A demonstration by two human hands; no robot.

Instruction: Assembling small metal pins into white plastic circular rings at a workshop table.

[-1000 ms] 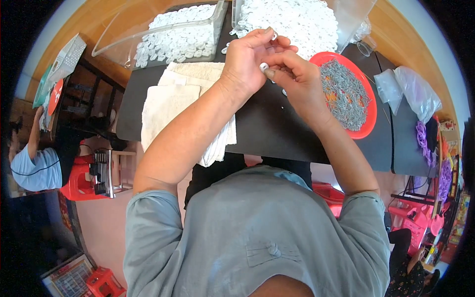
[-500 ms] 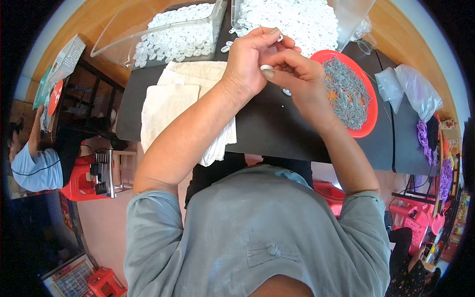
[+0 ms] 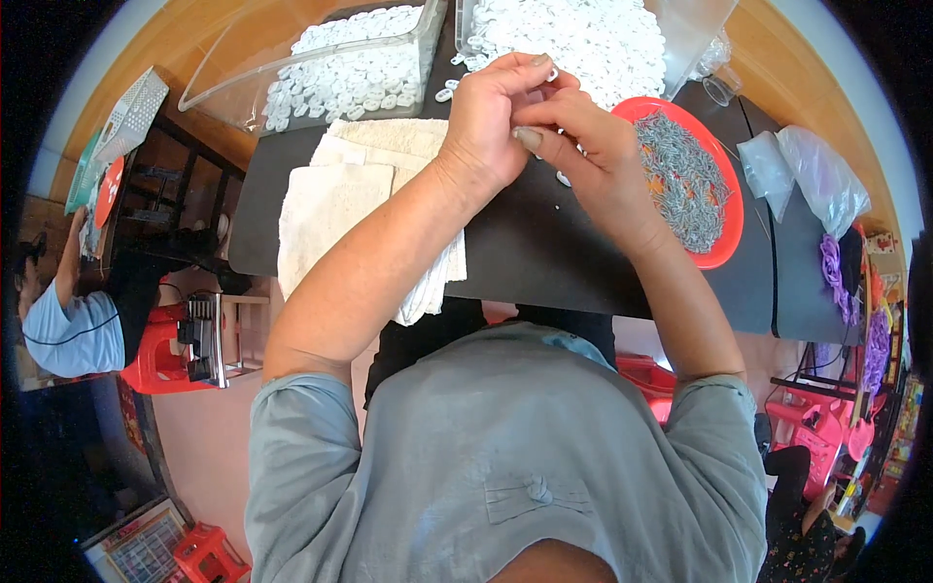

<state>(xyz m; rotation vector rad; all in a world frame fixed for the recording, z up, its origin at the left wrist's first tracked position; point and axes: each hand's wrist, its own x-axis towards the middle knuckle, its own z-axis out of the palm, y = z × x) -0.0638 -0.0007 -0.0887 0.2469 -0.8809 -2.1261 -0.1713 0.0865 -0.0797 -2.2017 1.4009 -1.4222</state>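
My left hand [image 3: 486, 121] is raised over the table with its fingers curled, pinching a small white plastic piece [image 3: 553, 74] between thumb and fingertips. Close against it, my right hand [image 3: 603, 151] has thumb and forefinger pressed together near the left palm. Whatever the right fingers hold is hidden. Beyond both hands lies a large heap of small white oval plastic pieces [image 3: 573, 44]. A red bowl [image 3: 731, 219] full of thin silvery metal pieces [image 3: 680, 185] stands right beside my right hand.
A clear plastic bin [image 3: 428, 58] of white ovals stands at the far left of the black table [image 3: 544, 257]. Folded cream cloths [image 3: 335, 209] lie below it. Clear plastic bags [image 3: 821, 175] sit at the right. Another person [image 3: 73, 330] works at far left.
The white piece that showed at my right thumb and forefinger is no longer visible there. My right fingers have shifted slightly; my left hand has hardly moved.
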